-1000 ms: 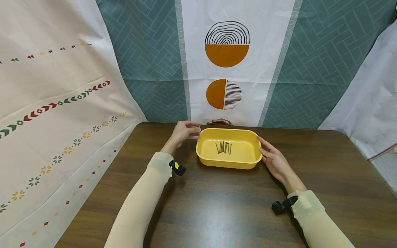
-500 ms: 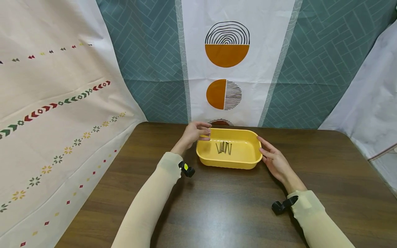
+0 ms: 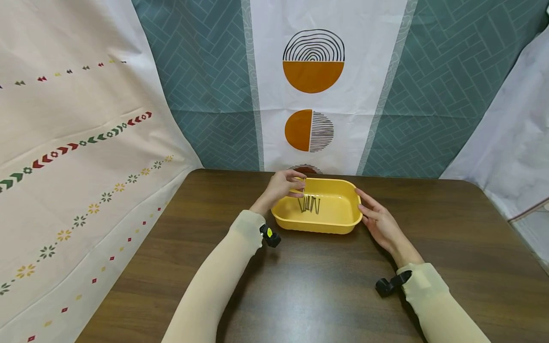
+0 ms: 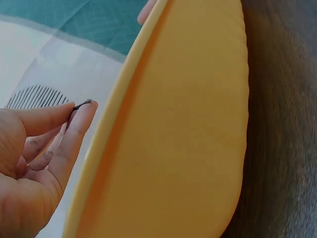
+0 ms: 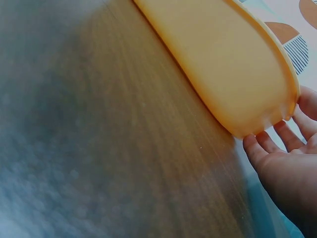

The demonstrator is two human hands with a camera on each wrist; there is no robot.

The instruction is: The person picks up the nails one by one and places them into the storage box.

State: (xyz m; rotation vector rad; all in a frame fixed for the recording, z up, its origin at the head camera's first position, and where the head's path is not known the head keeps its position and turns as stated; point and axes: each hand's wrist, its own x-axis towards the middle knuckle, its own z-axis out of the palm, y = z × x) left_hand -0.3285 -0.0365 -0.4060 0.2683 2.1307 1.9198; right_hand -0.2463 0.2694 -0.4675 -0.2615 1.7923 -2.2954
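Note:
A yellow plastic tray (image 3: 317,227) stands on the brown table, with several thin dark nails (image 3: 307,204) on its floor. My left hand (image 3: 280,186) is over the tray's left part and pinches one thin nail (image 4: 82,104) between thumb and fingertips. In the head view that nail hangs roughly upright above the tray, and the hand hides the tray's back left corner. At the tray's right end, my right hand (image 3: 381,226) holds the rim and outer wall. The right wrist view shows several fingertips (image 5: 252,144) against the outside of the wall.
The brown wooden table (image 3: 309,286) extends around the tray on all sides. Behind it hangs a teal and white patterned cloth (image 3: 206,85). A cream cloth (image 3: 86,190) borders the left side, and a white cloth (image 3: 510,143) the right.
My left hand has moved rightwards with the pinched nail, from beside the tray's left end to over its inside. The right hand and tray have stayed put.

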